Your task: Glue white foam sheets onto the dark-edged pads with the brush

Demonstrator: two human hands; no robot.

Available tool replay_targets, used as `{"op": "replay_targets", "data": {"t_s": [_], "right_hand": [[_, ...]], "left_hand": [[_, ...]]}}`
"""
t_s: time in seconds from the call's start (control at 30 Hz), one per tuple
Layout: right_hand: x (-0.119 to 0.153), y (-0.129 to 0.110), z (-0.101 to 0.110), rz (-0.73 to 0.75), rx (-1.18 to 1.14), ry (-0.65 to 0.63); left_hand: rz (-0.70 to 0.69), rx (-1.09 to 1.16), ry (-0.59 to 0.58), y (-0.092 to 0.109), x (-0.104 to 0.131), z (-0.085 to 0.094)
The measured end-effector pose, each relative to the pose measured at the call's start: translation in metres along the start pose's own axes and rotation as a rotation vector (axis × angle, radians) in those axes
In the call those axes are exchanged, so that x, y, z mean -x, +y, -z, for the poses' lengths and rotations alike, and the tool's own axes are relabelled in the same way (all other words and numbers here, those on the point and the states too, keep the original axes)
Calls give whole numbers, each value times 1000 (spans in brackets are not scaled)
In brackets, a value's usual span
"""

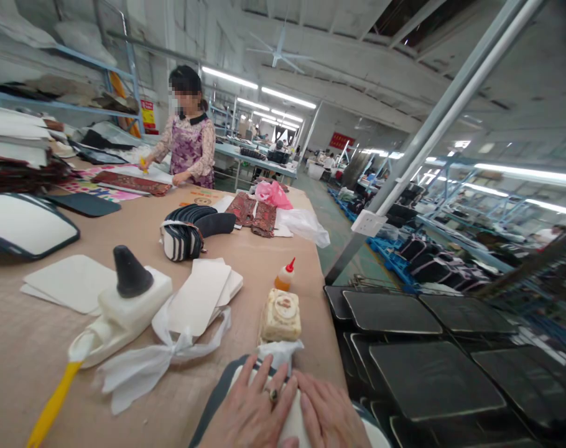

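Note:
Both my hands lie side by side on a white panel with a dark edge (227,387) at the bottom of the head view. My left hand (252,407), with a ring on one finger, rests flat on it with its fingers spread. My right hand (329,410) lies against the left one, its fingers stretched out over the panel. Just beyond my fingertips are a cream-coloured block (282,315) and a small bottle with a red tip (285,275). A white container with a black cone (136,298) stands to the left, near a yellow-handled brush (56,401).
White cards tied with a strip (199,295) and a bundle of dark pieces (183,233) lie on the brown table (143,242). Across it stands a person (193,140). Black panels (432,373) fill the right side, below a slanted metal post (404,155).

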State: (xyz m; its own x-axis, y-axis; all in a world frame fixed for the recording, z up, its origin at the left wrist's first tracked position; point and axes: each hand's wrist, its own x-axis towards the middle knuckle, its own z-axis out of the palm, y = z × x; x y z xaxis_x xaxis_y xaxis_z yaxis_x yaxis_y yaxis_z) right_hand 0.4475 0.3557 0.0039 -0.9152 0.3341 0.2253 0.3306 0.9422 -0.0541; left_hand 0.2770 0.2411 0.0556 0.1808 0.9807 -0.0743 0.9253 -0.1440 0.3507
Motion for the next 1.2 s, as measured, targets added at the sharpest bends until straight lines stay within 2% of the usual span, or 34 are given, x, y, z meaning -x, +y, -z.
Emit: {"op": "replay_targets", "data": {"t_s": [0.1,0.17,0.3,0.47,0.7,0.77,0.87,0.93,1.0,1.03,1.1,1.13,1.2], "right_hand": [[6,13,-12,74,76,-31],[9,12,-11,96,85,-42],[2,-10,10,-70,-25,-93],[-8,-37,40,-275,-226,-121],[-10,-39,41,-325,-368,-90],[-12,-41,46,-327,-412,-75],[-14,-40,65,-344,-495,-22],[-8,-30,81,-403,-543,62],[5,-12,91,-553,-683,229],[16,-3,91,-647,-773,321],[41,11,82,-840,-956,466],[55,14,73,-923,-1022,494],[80,11,51,-1038,-1135,475]], "left_hand": [[-35,10,24,-10,-5,-11],[-39,21,22,-10,-4,-14],[9,39,23,-1,5,-11],[66,47,117,12,15,-3],[18,3,208,9,10,-14],[-7,-4,192,10,10,-10],[-88,40,134,15,15,14],[-89,132,175,13,22,36],[1,303,320,3,32,51],[76,450,407,-4,39,52],[238,816,523,-22,52,39],[321,1054,534,-30,58,25],[416,1223,473,-39,70,-10]]}}
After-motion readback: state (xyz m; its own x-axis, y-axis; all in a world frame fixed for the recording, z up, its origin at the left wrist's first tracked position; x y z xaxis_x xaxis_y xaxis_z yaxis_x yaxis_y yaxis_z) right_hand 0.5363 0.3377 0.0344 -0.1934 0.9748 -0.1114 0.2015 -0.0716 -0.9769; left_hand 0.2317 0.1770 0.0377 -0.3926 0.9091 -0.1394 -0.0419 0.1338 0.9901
